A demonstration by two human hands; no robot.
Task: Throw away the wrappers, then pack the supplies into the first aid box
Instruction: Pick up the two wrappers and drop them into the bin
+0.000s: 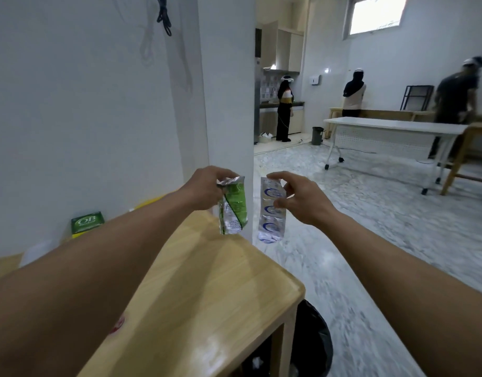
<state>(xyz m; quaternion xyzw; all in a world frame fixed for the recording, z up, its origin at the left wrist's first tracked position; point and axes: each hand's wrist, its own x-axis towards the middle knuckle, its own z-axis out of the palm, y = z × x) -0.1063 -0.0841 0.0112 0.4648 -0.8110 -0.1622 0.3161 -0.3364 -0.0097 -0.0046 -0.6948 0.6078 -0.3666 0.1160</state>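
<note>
Now, line by line:
Left arm: bare, stretched forward from the lower left, crossing above the wooden table (207, 289).
Left hand (204, 190): raised over the table's far end, palm turned down, fingers curled inward.
Left grip: thumb and fingers pinch the crumpled top of a green wrapper (233, 206); the hand is closed on it.
Green wrapper: silver and green foil, hanging down from the pinch, its lower end in the air above the table edge.
Right arm: bare, stretched forward from the lower right, out over the marble floor (370, 240).
Right hand (302, 198): level with the left, back of the hand toward the camera, fingers loosely bent.
Right grip: forefinger and thumb nip the upper part of a silver strip (271, 210); the other fingers stay partly spread.
Silver strip: blister-like foil with blue rings, hanging straight down, just beside the green wrapper but apart from it.
Bin (313, 341): black, on the floor right beside the table's near corner, below both wrappers and nearer the camera.
Green box (87, 223): on the table by the wall, well left of the hands.
Background: three people stand at counters and tables across the room.
</note>
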